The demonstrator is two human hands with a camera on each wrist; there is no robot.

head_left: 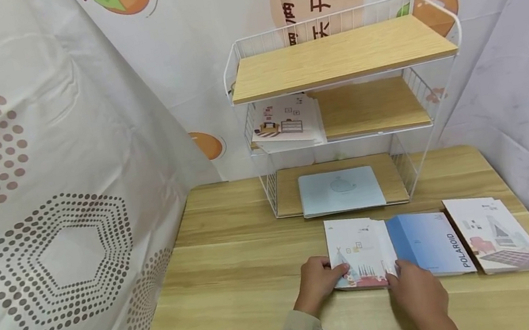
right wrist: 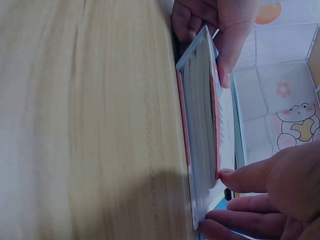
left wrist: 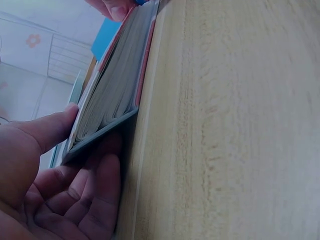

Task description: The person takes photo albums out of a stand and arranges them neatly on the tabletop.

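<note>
A white illustrated book (head_left: 360, 251) lies on the wooden table (head_left: 239, 262), left of a blue book marked POLAROID (head_left: 430, 242). My left hand (head_left: 333, 277) grips its near left corner. In the left wrist view the thumb (left wrist: 50, 127) lies on the cover and the fingers (left wrist: 95, 200) reach under the book (left wrist: 117, 85), whose near edge is raised a little. My right hand (head_left: 398, 275) pinches the near right corner. In the right wrist view its thumb (right wrist: 245, 175) presses the cover of the book (right wrist: 200, 130) and its fingers (right wrist: 225, 220) curl by the corner.
A third illustrated book (head_left: 497, 234) lies right of the blue one. A white wire shelf (head_left: 350, 110) with wooden boards stands at the back, with a book (head_left: 285, 120) on its middle board and a pale blue book (head_left: 341, 190) on its bottom board. Patterned curtains enclose the table.
</note>
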